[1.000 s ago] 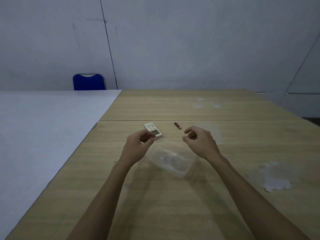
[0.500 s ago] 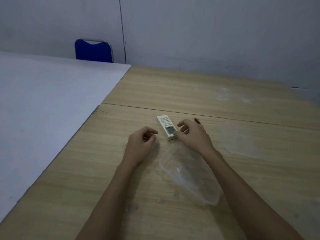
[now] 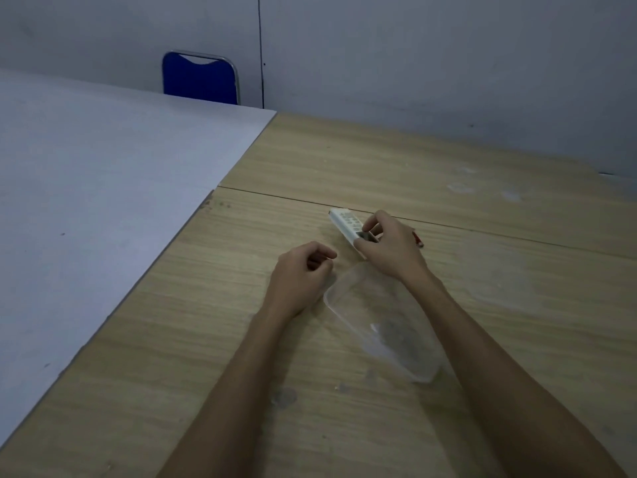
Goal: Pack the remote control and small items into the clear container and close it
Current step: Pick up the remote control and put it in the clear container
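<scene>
A white remote control (image 3: 344, 221) lies on the wooden table (image 3: 448, 157), its near end gripped between the thumb and fingers of my right hand (image 3: 389, 248). My left hand (image 3: 301, 272) rests loosely curled on the table just left of it, holding nothing that I can see. A clear plastic container (image 3: 375, 326) lies open on the table between my forearms, close under my right wrist. A small red and dark item (image 3: 418, 239) peeks out from behind my right hand.
A pale grey-white table (image 3: 103, 188) adjoins the wooden one on the left. A blue chair back (image 3: 200, 77) stands behind it against the grey wall. Pale smudges (image 3: 462, 188) mark the wood at the far right.
My right hand has reached left and closed on the remote's near end. My left hand has let go of the remote and drawn back. The view has tilted down and shifted left.
</scene>
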